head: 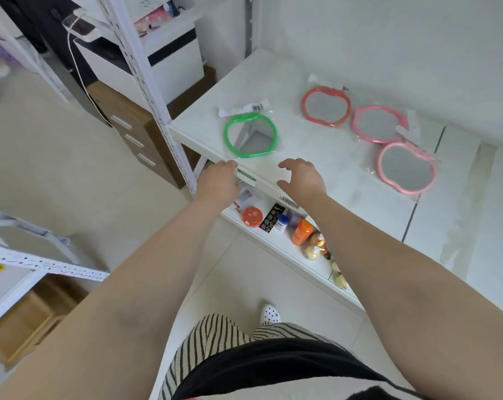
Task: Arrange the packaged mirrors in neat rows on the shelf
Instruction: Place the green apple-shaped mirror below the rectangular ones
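- An orange bottle (pixel 301 231) lies on the lower shelf board (pixel 276 241), beside a round orange lid (pixel 252 216).
- A brown drawer cabinet (pixel 134 131) stands left.
- A white polka-dot shoe (pixel 270 313) is on the floor.

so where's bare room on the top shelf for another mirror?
Bare patches: between the green mirror and red mirror; the front strip from the right hand to the front pink mirror; the back left corner. Crowded: red and both pink mirrors, back one, bunch together at right.

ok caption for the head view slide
Both hands reach toward the green mirror; three pink-red mirrors lie apart.
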{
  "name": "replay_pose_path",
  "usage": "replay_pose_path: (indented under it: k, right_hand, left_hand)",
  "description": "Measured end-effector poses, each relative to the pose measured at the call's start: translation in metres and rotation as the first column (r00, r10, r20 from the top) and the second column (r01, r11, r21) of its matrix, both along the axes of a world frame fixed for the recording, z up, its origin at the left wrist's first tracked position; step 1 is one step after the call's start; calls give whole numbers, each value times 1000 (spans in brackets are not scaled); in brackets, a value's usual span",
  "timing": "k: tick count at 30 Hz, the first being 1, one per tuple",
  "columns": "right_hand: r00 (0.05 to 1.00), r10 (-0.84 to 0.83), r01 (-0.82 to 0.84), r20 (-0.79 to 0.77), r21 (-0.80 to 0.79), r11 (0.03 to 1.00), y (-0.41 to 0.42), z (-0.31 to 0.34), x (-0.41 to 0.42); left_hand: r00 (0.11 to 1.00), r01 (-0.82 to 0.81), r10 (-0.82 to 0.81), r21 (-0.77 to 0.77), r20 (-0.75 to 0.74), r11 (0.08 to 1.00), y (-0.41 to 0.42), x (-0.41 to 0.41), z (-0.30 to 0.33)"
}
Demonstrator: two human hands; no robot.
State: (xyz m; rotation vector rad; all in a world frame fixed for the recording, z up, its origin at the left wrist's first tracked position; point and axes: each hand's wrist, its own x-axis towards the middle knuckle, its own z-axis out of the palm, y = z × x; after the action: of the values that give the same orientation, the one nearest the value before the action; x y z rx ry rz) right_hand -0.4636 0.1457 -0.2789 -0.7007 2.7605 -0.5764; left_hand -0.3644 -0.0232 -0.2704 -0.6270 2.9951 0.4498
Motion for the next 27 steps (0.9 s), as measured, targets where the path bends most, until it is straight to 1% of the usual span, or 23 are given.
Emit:
replay_pose_path:
  k: [5, 9, 15, 20, 23, 27]
  right_hand:
    - [1000, -28, 28, 5, 4, 1000, -37, -6, -16]
    - [997, -79, 79, -21, -1, 997, -66, -12, -25]
    - [952, -303, 303, -31, -8, 953, -113, -22, -13]
    - [891, -453, 453, -16, 0, 891, -141, -18, -1]
    - [861, -509, 509, -27, 37, 860, -145, -15, -2]
    - [832, -554, 555, -39, 71, 829, -143, -13, -17]
  left_hand:
    - [1000, 5, -6, 28, 21, 1000, -37, -23, -10]
    - [996, 85, -86, 23, 26, 996, -69, -44, -17]
    - [956, 291, -290, -20, 44, 957, -137, -78, -24]
    - [907, 414, -409, -41, 100, 909, -174, -93, -25]
    - [892, 446, -441, -29, 101, 895, -177, -103, -28]
    - [903, 422, -421, 3, 86, 906, -172, -117, -33]
